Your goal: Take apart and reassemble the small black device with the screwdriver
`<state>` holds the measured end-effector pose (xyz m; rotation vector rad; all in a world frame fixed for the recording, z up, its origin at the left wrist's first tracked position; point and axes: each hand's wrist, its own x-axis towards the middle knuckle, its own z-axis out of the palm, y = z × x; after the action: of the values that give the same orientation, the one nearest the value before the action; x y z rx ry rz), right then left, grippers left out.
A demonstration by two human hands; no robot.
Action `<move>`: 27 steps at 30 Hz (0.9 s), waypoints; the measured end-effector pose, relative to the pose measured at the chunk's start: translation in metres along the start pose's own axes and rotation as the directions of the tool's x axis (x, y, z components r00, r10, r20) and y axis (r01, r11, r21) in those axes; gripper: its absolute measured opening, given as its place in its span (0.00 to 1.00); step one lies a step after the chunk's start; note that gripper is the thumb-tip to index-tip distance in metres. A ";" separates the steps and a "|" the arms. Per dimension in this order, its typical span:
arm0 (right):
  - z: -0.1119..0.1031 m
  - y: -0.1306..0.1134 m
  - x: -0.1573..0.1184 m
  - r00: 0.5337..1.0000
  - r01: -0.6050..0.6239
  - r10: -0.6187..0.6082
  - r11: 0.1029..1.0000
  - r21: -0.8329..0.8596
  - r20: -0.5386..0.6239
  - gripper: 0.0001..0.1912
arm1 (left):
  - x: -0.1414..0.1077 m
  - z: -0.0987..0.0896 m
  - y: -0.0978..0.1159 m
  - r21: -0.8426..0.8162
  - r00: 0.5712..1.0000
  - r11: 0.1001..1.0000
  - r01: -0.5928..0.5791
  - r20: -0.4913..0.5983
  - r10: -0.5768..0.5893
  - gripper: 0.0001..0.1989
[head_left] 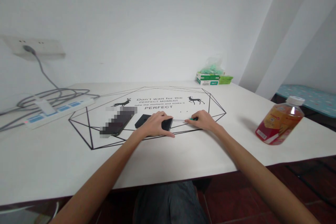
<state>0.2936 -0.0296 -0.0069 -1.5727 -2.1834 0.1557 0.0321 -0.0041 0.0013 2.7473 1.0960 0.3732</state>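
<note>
My left hand (154, 125) lies over a flat black box (141, 121), fingers and thumb gripping it. The hand covers the middle of the box. In the fist of my right hand (203, 120) is a screwdriver with a green handle (194, 119). Its thin shaft points left and reaches the right side of the box; whether the tip touches is too small to tell. Just beyond the shaft, two tiny dark specks (183, 111) lie on the table. To the left of the box rests a dark phone (122, 123), partly blurred out.
The white table (178, 161) bears printed deer and lettering. An orange drink bottle (279, 122) stands at the right. A white power strip (61, 111) with coiled grey cable (52, 94) lies at the left. Green-and-white boxes (208, 77) sit by the wall.
</note>
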 end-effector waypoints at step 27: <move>0.003 -0.003 0.000 0.999 -0.026 0.025 0.998 -0.051 -0.025 0.28 | -0.001 0.006 0.000 0.054 0.998 0.998 -0.016 -0.064 0.020 0.45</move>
<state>0.2897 -0.0300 -0.0088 -1.6223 -2.1656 0.0885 0.0332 -0.0047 -0.0049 2.8118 1.1130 0.4449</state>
